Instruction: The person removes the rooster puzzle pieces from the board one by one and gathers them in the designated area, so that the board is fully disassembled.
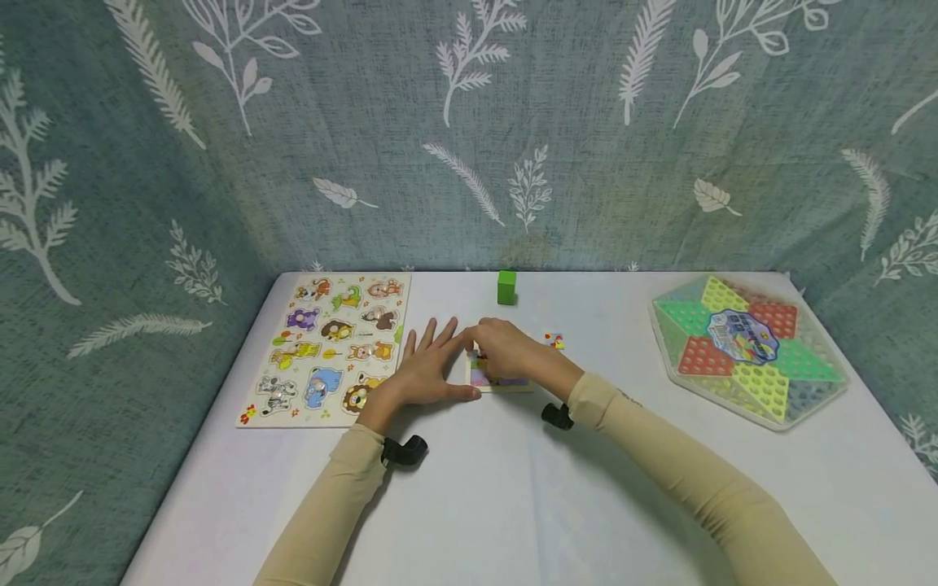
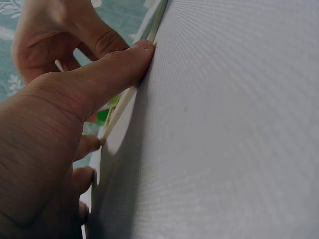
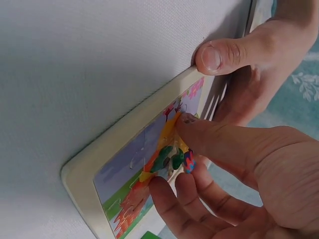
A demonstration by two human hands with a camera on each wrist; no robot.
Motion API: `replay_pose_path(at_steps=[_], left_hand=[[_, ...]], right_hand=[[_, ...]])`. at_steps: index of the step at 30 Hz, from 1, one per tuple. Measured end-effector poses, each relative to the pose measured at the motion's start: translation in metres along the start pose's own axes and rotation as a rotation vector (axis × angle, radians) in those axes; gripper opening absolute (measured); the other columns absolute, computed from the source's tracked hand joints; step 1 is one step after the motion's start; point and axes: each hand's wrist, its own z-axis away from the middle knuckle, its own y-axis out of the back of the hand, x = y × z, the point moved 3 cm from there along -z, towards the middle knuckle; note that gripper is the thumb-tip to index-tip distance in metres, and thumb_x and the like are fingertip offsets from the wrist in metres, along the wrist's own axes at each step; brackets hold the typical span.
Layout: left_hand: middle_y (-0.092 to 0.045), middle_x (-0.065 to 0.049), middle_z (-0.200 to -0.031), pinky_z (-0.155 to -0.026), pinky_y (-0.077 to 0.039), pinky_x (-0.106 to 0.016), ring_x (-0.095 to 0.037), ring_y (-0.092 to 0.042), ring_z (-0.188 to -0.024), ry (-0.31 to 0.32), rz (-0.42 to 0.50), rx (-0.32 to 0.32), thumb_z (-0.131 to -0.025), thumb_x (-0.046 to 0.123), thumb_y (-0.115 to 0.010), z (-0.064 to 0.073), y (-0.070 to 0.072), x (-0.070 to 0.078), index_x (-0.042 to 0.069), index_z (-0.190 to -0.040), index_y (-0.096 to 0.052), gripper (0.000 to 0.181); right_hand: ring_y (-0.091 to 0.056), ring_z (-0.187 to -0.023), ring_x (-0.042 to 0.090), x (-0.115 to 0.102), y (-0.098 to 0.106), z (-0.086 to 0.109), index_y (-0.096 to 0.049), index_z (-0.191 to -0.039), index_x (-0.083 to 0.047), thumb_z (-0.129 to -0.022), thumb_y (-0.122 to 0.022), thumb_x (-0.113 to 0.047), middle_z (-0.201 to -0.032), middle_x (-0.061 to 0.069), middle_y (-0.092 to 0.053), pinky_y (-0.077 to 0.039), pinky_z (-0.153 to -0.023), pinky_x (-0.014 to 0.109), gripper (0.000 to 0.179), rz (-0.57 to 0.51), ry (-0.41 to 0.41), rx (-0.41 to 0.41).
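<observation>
A small picture puzzle with a pale wooden frame (image 1: 513,389) lies mid-table. My left hand (image 1: 425,378) rests at its left side with fingers spread and straight. Its thumb (image 3: 217,57) presses the frame's near left corner in the right wrist view. Over the picture, my right hand (image 1: 506,346) pinches a colourful puzzle piece (image 3: 164,154) between thumb and fingertips, at the picture's surface. Fingers partly hide the piece, so whether it is fully seated I cannot tell. Another small printed piece (image 1: 554,340) lies on the table just right of the frame.
A peg board of animal pieces (image 1: 322,419) lies at the left. A green block (image 1: 506,288) stands behind the frame. The hexagonal plastic game box (image 1: 740,350) with coloured triangles is at the right. Patterned cloth (image 1: 410,106) hangs along the back and sides.
</observation>
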Motion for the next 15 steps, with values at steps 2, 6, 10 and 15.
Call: replay_pose_path(at_steps=[2, 6, 10, 15], left_hand=[[-0.001, -0.006, -0.167, -0.115, 0.012, -0.060, -0.037, 0.010, -0.150, 0.005, -0.004, -0.001, -0.078, 0.070, -0.071, 0.0002, 0.0001, 0.0000, 0.024, -0.162, -0.016, 0.110], [0.000, -0.005, -0.167, -0.115, 0.012, -0.059, -0.036, 0.011, -0.150, 0.009, 0.004, -0.008, -0.079, 0.070, -0.071, 0.0009, 0.0005, 0.0008, 0.025, -0.163, -0.015, 0.110], [-0.001, -0.006, -0.168, -0.115, 0.013, -0.060, -0.037, 0.011, -0.150, 0.006, 0.017, -0.013, -0.079, 0.069, -0.071, 0.0016, 0.0006, 0.0018, 0.024, -0.162, -0.016, 0.109], [-0.001, -0.005, -0.168, -0.115, 0.012, -0.060, -0.036, 0.011, -0.150, 0.003, 0.015, -0.012, -0.079, 0.070, -0.070, 0.0014, 0.0016, 0.0037, 0.026, -0.162, -0.016, 0.109]], right_hand=[[-0.057, -0.086, 0.020, -0.0007, 0.0000, 0.0008, -0.067, -0.112, -0.005, -0.083, -0.075, 0.002, -0.097, 0.008, -0.062, -0.051, -0.075, 0.036, 0.031, -0.003, 0.010, 0.010], [-0.058, -0.086, 0.020, -0.0011, -0.0007, 0.0026, -0.064, -0.112, -0.005, -0.084, -0.074, 0.002, -0.097, 0.008, -0.061, -0.051, -0.074, 0.034, 0.030, -0.002, 0.009, 0.016], [-0.059, -0.086, 0.020, -0.0005, -0.0020, 0.0037, -0.064, -0.114, -0.004, -0.085, -0.075, -0.001, -0.099, 0.009, -0.061, -0.052, -0.074, 0.033, 0.031, -0.001, 0.013, 0.015], [-0.059, -0.082, 0.019, 0.0013, -0.0008, 0.0062, -0.065, -0.111, -0.004, -0.083, -0.078, -0.006, -0.094, 0.009, -0.063, -0.051, -0.070, 0.033, 0.031, -0.044, 0.026, 0.062]])
